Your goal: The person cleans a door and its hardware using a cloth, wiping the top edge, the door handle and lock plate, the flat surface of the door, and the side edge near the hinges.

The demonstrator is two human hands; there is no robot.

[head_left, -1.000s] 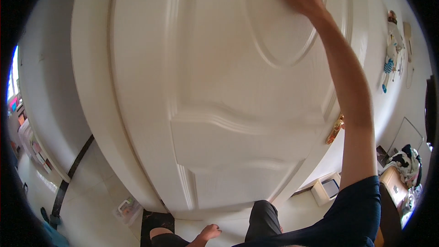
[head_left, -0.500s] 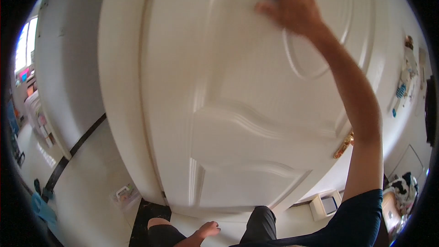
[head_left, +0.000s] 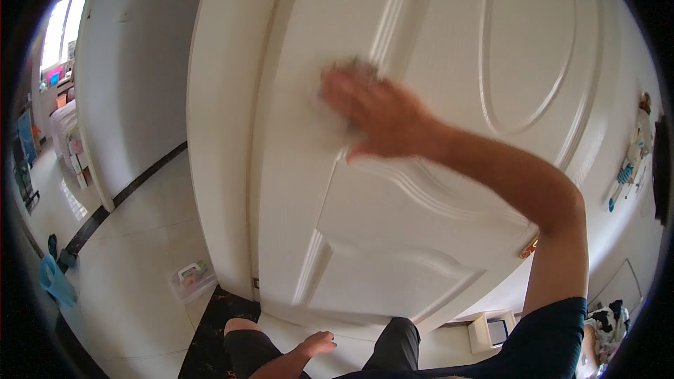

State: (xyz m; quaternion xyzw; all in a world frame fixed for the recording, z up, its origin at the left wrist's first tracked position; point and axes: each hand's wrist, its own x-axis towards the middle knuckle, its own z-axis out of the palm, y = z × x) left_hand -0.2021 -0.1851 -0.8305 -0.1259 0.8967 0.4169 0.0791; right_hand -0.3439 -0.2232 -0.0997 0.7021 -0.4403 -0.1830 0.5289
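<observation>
A white panelled door (head_left: 393, 281) fills the middle of the view, with raised mouldings and an oval trim. My right hand (head_left: 386, 116) presses a crumpled greyish cloth (head_left: 361, 69) flat against its left part, near the hinge-side frame. Only edges of the cloth show past the fingers, and motion blurs both. Low down, in front of my legs, my left hand (head_left: 319, 343) hangs with its fingers curled in, touching nothing that I can see. A gold door handle (head_left: 529, 247) shows beside my right elbow.
The door frame (head_left: 225, 112) stands at the left. Beyond it, a clear plastic box (head_left: 192, 279) and a blue bin (head_left: 56, 281) sit on the tiled floor. At the right are a white box-like unit (head_left: 489, 331), a hanging doll-like ornament (head_left: 627, 161) and a black-and-white cloth pile (head_left: 609, 323).
My right hand has swept the cloth down and left across the door, from the oval trim toward the hinge side. The view has shifted; my left hand stays low.
</observation>
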